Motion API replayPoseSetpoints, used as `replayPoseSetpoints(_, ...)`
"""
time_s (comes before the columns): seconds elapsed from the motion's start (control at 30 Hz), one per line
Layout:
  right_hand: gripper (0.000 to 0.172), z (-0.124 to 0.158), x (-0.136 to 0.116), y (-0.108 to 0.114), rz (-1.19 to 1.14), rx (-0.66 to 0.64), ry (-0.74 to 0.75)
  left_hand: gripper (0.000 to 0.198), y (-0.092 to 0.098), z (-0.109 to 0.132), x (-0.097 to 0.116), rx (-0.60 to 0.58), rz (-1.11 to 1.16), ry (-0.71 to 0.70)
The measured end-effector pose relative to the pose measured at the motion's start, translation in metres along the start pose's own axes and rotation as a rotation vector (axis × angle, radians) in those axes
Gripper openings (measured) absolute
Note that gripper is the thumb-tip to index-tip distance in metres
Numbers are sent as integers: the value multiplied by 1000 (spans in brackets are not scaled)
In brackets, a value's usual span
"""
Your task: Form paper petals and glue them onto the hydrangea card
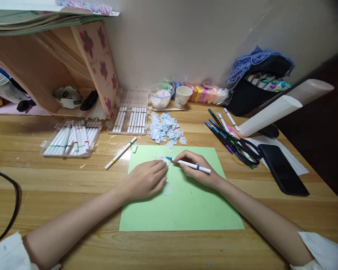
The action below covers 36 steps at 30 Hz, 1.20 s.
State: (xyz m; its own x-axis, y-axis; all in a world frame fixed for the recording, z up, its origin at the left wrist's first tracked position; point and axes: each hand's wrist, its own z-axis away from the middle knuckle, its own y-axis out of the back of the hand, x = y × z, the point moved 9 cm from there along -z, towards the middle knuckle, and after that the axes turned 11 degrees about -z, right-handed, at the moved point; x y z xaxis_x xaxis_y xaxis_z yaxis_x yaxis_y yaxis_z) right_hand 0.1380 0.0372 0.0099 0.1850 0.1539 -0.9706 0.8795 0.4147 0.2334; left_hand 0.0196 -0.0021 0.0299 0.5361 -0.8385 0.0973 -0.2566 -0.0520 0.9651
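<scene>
My right hand (197, 167) grips a white marker (192, 165) with a blue band and a blue tip. The tip touches or hovers just over a small pale scrap of paper (163, 159); I cannot tell which. My left hand (148, 179) lies flat with fingers stretched out, its fingertips at the scrap's lower edge. Both hands rest over a green sheet (186, 213). Another faint pale piece (167, 189) shows on the sheet below the left fingers. A loose white cap (135, 149) sits at the sheet's upper left corner.
Blue-white paper scraps (165, 127) are heaped behind the sheet, near a glass bowl (160, 96) and paper cup (183, 96). Marker cases (73, 138) and a yellow-banded marker (120, 153) lie left. Scissors (246, 150), pens and a black phone (283, 169) lie right.
</scene>
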Motion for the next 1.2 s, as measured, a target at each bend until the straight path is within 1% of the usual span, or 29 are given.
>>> replayPoseSetpoints(0.07, 16, 0, 1, 1, -13, 8, -5, 30, -1, 0, 0, -7, 8, 1)
replayPoseSetpoints(0.17, 15, 0, 2, -2, -5, -27, -11, 30, 0, 0, 0, 0, 8, -6)
replayPoseSetpoints(0.27, 15, 1, 1, 2, -18, 14, -6, 29, 0, 0, 0, 0, 6, -5)
replayPoseSetpoints(0.4, 13, 1, 4, 0, -23, -7, -23, 28, 0, 0, -1, 4, 16, 6)
replayPoseSetpoints(0.5, 13, 1, 7, 4, -57, 38, -23, 27, -1, -1, -1, -5, 20, 7)
replayPoseSetpoints(0.63, 11, 1, 8, 1, -61, -2, -29, 29, -4, -1, -1, -44, 0, 1)
replayPoseSetpoints(0.73, 11, 1, 8, 5, -70, 43, -28, 31, -6, -2, -1, -72, -21, -4)
replayPoseSetpoints(0.87, 10, 2, 11, 2, -83, 17, -43, 33, -6, -2, -1, -83, -37, -13)
replayPoseSetpoints(0.97, 11, 2, 11, 7, -108, 66, -33, 33, -6, -1, 0, -82, -37, -15)
replayPoseSetpoints(1.07, 10, 2, 11, 4, -89, 33, -31, 32, -6, -1, 0, -80, -34, -16)
replayPoseSetpoints(1.2, 10, 2, 11, 8, -95, 71, -22, 31, -6, -2, 0, -75, -33, -17)
